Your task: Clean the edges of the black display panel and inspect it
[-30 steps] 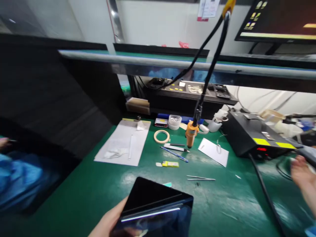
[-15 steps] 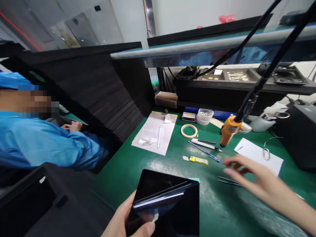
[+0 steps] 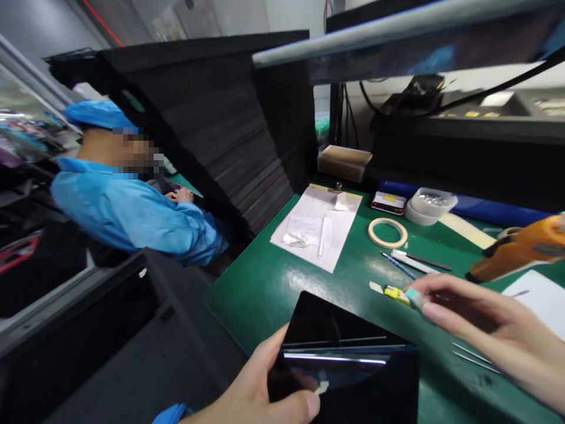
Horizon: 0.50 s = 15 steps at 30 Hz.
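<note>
Panel [image 3: 348,353], black and glossy, is resting near, gripped between the left hand's [image 3: 273,388] thumb and fingers. Right of it, the right hand [image 3: 489,324] is pinching a small teal piece [image 3: 414,297] by a yellow item [image 3: 396,294]; a tape roll [image 3: 387,242] is lying farther off.

one clipboard [image 3: 304,215] lies near the tabletop's [image 3: 265,294] left edge. right of it are one tape roll [image 3: 388,243], three pens [image 3: 412,260] and one pair of tweezers [image 3: 477,360]. one tablet [image 3: 353,335] and one green block [image 3: 415,297] are held.
</note>
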{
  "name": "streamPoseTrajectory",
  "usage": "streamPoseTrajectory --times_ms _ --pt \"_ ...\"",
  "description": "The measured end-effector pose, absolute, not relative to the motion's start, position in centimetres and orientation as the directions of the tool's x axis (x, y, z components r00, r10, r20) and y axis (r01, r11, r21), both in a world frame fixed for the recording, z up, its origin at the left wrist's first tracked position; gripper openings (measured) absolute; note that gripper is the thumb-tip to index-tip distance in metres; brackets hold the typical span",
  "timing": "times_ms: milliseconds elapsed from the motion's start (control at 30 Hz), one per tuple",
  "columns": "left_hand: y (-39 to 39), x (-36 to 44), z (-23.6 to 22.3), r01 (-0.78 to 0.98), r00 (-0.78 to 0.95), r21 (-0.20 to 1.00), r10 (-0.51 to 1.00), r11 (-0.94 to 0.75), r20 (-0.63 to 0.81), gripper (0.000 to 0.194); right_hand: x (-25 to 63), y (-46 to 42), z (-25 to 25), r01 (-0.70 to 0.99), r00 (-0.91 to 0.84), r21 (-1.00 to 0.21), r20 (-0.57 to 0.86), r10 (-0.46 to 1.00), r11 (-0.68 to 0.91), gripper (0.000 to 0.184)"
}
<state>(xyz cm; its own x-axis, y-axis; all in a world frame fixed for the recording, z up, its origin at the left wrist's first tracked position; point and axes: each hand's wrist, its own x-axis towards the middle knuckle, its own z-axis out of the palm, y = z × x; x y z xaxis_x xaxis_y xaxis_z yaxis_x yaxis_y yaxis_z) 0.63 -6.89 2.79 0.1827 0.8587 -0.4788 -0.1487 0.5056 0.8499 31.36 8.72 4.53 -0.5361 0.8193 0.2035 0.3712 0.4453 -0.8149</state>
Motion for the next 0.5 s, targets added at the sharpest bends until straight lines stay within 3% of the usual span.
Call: streamPoseTrajectory --times_ms 100,200,267,400,500 --pt "-6.7 0.4 2.5 -0.176 0.227 0.88 0.888 0.44 -0.399 0.062 30.1 8.9 5.9 0.242 -0.51 -0.925 0.135 0.849 0.292 0.029" --pt "-6.8 0.4 2.5 -0.166 0.24 0.883 0.886 0.44 -0.396 0.048 28.8 8.5 6.1 0.234 -0.549 -0.96 0.003 0.836 0.157 0.042" --pt "-6.7 0.5 2.9 -0.172 0.273 0.871 0.871 0.461 -0.408 0.047 28.4 8.2 6.1 0.197 -0.549 -0.974 -0.013 0.836 0.114 0.041" --pt "-6.0 0.8 4.4 -0.158 0.317 0.862 0.851 0.482 -0.418 0.044 28.5 7.6 5.9 0.169 -0.553 -0.972 0.043 0.832 0.162 0.039" --pt "-5.3 0.9 5.0 -0.162 0.306 0.883 0.873 0.44 -0.379 0.041 29.4 7.7 4.9 0.257 -0.523 -0.931 0.091 0.847 0.259 0.025"
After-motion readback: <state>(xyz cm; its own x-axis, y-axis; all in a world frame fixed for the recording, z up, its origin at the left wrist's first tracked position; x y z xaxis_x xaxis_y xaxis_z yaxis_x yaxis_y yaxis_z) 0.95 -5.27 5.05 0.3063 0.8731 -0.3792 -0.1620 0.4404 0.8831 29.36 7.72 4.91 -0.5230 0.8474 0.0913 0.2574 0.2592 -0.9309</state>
